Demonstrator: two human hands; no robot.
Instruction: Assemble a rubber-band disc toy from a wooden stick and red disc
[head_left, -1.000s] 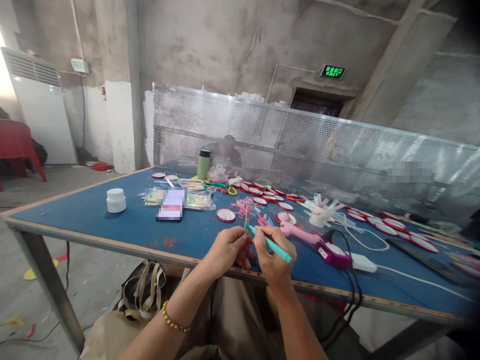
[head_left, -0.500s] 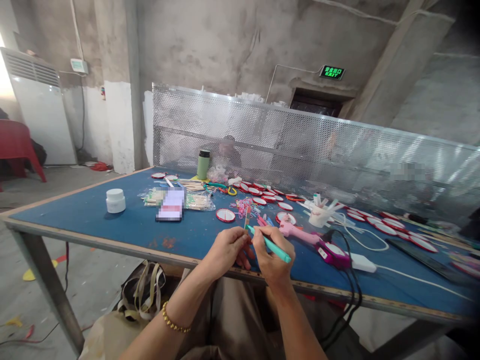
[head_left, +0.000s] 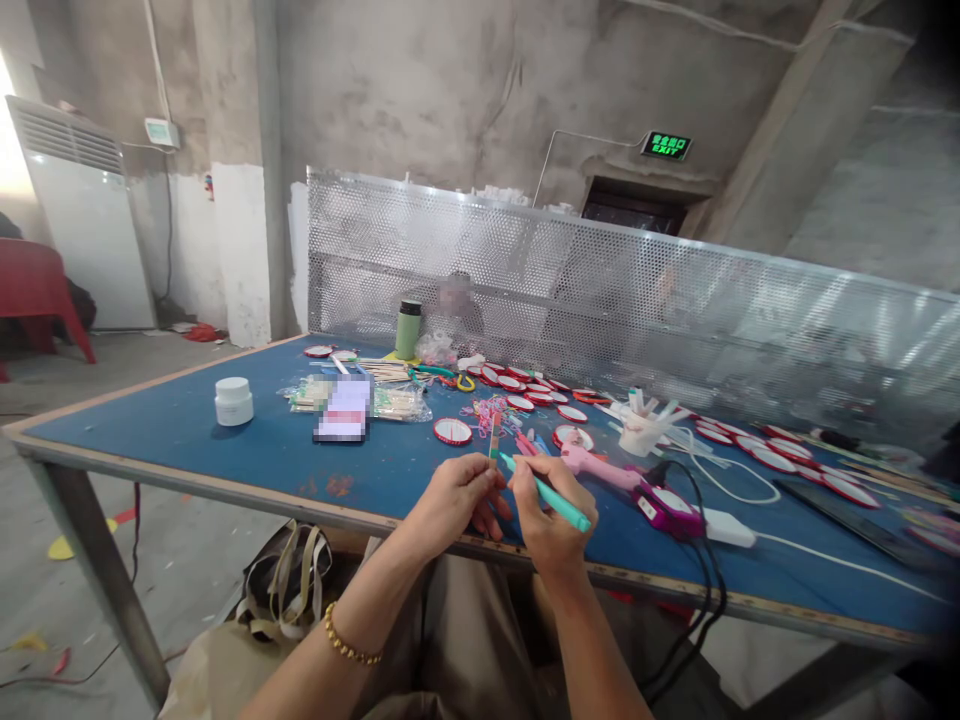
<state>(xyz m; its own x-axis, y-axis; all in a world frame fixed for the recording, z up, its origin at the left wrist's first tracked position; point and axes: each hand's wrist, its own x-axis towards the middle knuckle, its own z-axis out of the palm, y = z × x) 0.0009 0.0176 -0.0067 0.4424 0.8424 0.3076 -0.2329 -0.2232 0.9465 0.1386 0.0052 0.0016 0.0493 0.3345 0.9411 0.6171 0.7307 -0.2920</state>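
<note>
From afar, my left hand (head_left: 454, 505) pinches a stick (head_left: 495, 432); my right hand (head_left: 553, 540) grips a marker (head_left: 564, 507). A slack pinch could twist the stick, smearing its colour.

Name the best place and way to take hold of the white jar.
Probably by the sides of the white jar, below its lid, coming from the near left: it stands upright and round-walled, apart from the phone to its right. The left hand is nearer, but pinches a thin coloured strip.

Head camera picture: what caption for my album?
Left hand holds a little stick, right hand a green marker, at a blue table.
</note>
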